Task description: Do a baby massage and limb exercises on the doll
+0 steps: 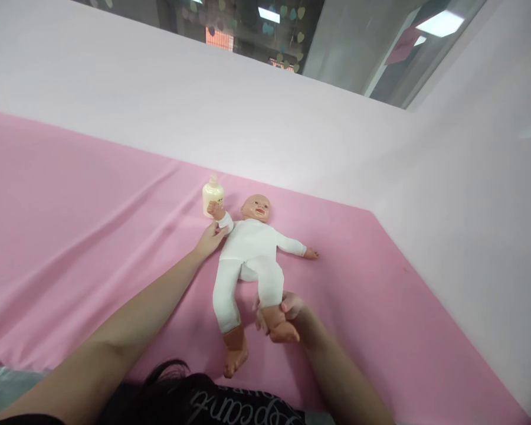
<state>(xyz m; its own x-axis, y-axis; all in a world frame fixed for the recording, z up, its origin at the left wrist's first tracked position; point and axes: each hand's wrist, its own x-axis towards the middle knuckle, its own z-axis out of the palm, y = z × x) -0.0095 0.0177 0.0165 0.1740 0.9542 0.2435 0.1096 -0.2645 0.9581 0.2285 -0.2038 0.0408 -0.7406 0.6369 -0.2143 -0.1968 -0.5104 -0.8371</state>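
Note:
A baby doll (pixel 252 242) in a white body suit lies on its back, its head toward the wall and its feet toward me. My left hand (pixel 211 238) is closed around the doll's raised arm on the left, near the white sleeve. With my right hand (pixel 292 306) I grip the doll's leg on the right just above the bare foot; some of my fingers are hidden behind the leg. That leg is bent and lifted. The doll's other leg reaches toward me, and its other arm stretches out to the right.
A cream-coloured pump bottle (pixel 213 198) stands upright just behind the doll's raised hand. Pink cloth (pixel 92 206) with a few creases covers the surface. White walls (pixel 181 100) border it at the back and right, with a window (pixel 265 29) above.

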